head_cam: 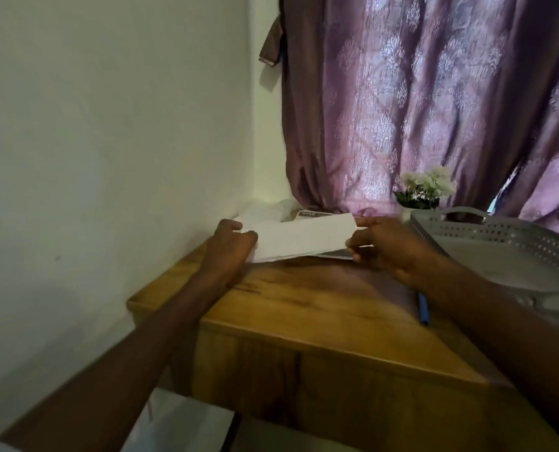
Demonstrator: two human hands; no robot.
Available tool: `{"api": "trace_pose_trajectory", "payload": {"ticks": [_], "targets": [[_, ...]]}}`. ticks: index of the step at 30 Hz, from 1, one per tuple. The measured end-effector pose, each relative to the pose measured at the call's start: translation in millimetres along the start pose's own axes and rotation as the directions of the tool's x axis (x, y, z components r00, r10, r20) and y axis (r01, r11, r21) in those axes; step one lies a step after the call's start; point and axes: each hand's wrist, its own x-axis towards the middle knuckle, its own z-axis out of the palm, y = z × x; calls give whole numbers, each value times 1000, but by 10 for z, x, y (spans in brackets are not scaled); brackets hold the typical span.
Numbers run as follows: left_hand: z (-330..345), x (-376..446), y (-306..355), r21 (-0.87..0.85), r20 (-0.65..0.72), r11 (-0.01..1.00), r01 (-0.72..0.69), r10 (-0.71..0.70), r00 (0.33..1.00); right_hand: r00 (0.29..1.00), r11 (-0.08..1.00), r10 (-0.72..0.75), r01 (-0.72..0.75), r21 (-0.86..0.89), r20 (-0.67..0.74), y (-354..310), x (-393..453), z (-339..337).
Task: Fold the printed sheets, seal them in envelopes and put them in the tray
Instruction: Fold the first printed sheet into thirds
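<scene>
While gripped by both hands [299,246], the folded sheet [301,238] hovers.

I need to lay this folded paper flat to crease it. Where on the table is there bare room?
Bare wood lies between the hands, left and right, and the table's near edge, left of the blue pen. It is crowded at the back corner and on the right, where the grey tray sits.
</scene>
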Motion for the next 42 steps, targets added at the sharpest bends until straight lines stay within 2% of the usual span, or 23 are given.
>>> {"api": "trace_pose_trajectory", "payload": {"ticks": [2,4,5,6,7,8,9,10,11,13,15,17,20,21,24,27,30,35,42], "targets": [[-27,-96,-20,182,-137,972,-147,173,975,999,996,15,-18,-88,-29,91,-273,1],[5,-198,-2,340,-146,879,-335,401,904,997,963,-2,-18,-267,-76,177,-513,17],[35,-245,7,424,-79,801,-422,497,864,995,898,-49,7,-440,-86,214,-597,19],[72,-300,8,505,34,702,-502,565,825,989,760,-121,40,-649,-80,258,-664,14],[100,-339,1,557,172,596,-579,600,782,974,557,-221,79,-827,-55,299,-706,13],[116,-377,0,571,309,496,-655,609,731,937,353,-350,118,-928,-14,341,-727,13],[121,-394,-3,555,427,424,-716,594,682,880,223,-474,167,-960,43,371,-727,25],[117,-394,2,522,513,385,-761,572,640,825,173,-557,232,-957,99,382,-714,66],[112,-401,7,488,577,372,-790,542,611,795,174,-586,311,-935,155,386,-701,123],[108,-398,24,449,649,386,-806,479,591,797,236,-537,457,-857,277,403,-634,285],[118,-413,34,432,668,434,-791,436,604,832,316,-434,501,-806,347,476,-572,421],[118,-432,39,460,659,467,-756,391,642,868,356,-320,482,-801,380,553,-528,466],[90,-423,30,489,689,450,-747,325,647,898,391,-196,440,-808,394,560,-542,462],[69,-425,18,484,705,456,-747,302,641,899,379,-183,437,-816,397,550,-551,469],[14,-459,-6,476,733,487,-733,242,636,888,251,-190,455,-854,418,560,-555,501],[-33,-501,-5,580,719,447,-682,115,686,909,198,-117,417,-887,401,574,-523,507],[-66,-598,16,676,633,461,-575,35,773,927,168,-57,375,-912,371,552,-523,497],[-138,-736,-50,830,418,436,-348,-71,906,965,161,-45,262,-951,259,565,-588,480],[-136,-847,-29,872,245,464,-158,-133,960,998,193,-33,58,-980,53,580,-678,456]]}}
